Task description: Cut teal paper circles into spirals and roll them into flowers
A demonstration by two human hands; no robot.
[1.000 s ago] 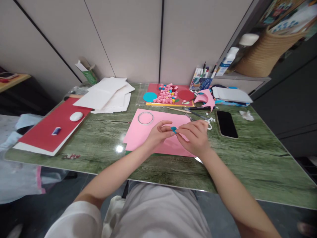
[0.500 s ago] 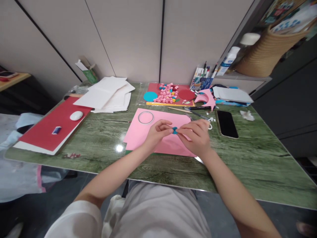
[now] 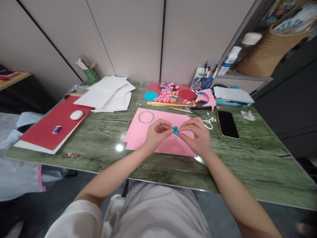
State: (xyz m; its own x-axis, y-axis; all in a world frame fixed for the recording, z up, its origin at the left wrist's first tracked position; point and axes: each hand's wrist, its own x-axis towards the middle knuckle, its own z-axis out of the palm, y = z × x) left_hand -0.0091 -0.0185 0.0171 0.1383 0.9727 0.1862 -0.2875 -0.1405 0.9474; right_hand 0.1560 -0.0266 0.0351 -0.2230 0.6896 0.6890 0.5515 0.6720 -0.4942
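Between the fingertips of both hands is a small blue paper piece [image 3: 175,130], folded or curled into rounded lobes. My left hand [image 3: 158,132] pinches it from the left. My right hand [image 3: 196,134] pinches it from the right, its thumb and fingers on the blue edge. Both hands hover over pink paper sheets [image 3: 138,138] lying on the table, with a thin green edge showing below them. On the pink paper's upper left rests a metal ring [image 3: 146,117]. White-handled scissors [image 3: 208,124] lie partly hidden behind my right hand.
Behind the pink paper, many small pink, blue and yellow pieces [image 3: 167,94] sit on red sheets beside a blue disc [image 3: 150,96] and a red disc [image 3: 187,94]. A phone [image 3: 228,124] lies right. White papers [image 3: 106,92] and a red sheet [image 3: 47,129] are left.
The fingers of my right hand have shifted slightly on the blue paper piece, and more of it shows. The scissors' handles are more exposed. My left hand keeps its pinch.
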